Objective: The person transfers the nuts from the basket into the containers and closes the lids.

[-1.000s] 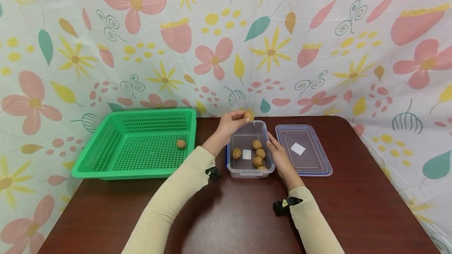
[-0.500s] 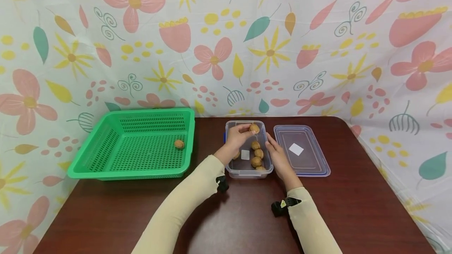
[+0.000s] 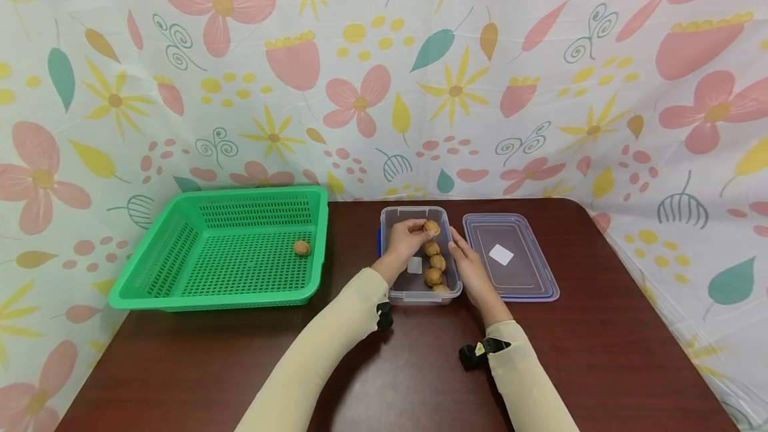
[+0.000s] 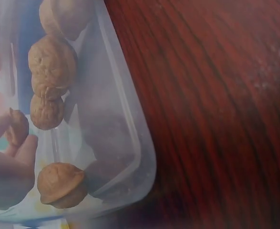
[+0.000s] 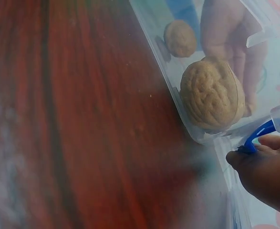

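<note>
My left hand (image 3: 403, 245) reaches into a clear plastic container (image 3: 414, 297) and pinches a walnut (image 3: 431, 227) between thumb and fingers. That walnut (image 4: 18, 128) also shows between the fingertips through the wall in the left wrist view. Several walnuts (image 3: 433, 277) lie in a row along the container's right side. Another walnut (image 4: 61, 185) sits apart inside, hidden behind my left hand in the head view. My right hand (image 3: 473, 271) holds the container's right side. In the right wrist view, its thumb and fingers close around a blue clip (image 5: 260, 133) there.
Left of the container stands a green basket (image 3: 216, 303) with one walnut (image 3: 301, 248) inside. A clear lid (image 3: 531, 279) with a white label lies to the right on the dark wooden table (image 3: 606, 325). Behind rises a flower-patterned cloth (image 3: 360, 12).
My left hand has moved right and down with the walnut, from above the container's back left corner to inside it. The right hand keeps its place on the container's side.
</note>
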Action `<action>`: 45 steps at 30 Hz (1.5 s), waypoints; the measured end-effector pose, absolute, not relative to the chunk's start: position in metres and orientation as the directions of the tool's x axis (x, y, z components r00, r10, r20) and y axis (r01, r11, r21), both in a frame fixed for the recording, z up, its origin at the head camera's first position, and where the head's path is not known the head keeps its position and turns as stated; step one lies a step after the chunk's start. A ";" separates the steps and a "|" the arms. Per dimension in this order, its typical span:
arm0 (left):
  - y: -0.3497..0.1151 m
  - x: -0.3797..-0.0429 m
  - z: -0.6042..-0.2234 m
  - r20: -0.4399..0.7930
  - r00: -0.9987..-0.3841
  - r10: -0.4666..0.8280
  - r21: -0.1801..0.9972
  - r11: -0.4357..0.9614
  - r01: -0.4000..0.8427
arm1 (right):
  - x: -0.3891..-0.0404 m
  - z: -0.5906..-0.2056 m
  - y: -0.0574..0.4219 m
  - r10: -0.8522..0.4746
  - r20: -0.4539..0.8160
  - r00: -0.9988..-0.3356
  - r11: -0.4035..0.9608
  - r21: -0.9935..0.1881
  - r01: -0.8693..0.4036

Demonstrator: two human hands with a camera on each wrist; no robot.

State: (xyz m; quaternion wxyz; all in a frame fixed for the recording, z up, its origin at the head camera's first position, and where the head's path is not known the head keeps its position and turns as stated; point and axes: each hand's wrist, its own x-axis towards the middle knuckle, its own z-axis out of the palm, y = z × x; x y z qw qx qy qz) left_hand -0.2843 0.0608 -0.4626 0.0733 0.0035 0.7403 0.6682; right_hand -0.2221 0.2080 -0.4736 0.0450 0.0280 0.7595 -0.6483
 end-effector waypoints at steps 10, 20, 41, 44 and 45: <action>0.060 -0.286 -0.462 -0.099 -0.994 0.055 0.986 0.140 -0.090 | -0.218 -0.460 0.203 -0.030 -0.097 -0.995 0.168 -0.982 0.090; 0.060 -0.285 -0.464 -0.096 -0.994 0.047 0.982 0.170 -0.086 | -0.225 -0.482 0.209 -0.021 -0.067 -0.998 0.191 -0.980 0.062; 0.051 -0.278 -0.447 0.047 -0.996 0.081 0.991 0.120 0.057 | -0.226 -0.481 0.206 -0.014 -0.082 -0.997 0.178 -0.981 0.078; 0.049 -0.277 -0.434 0.049 -0.994 0.098 0.995 0.085 0.057 | -0.225 -0.480 0.207 -0.012 -0.078 -0.997 0.176 -0.982 0.074; 0.047 -0.276 -0.428 0.046 -0.993 0.105 0.996 0.077 0.054 | -0.225 -0.480 0.207 -0.011 -0.077 -0.997 0.174 -0.982 0.074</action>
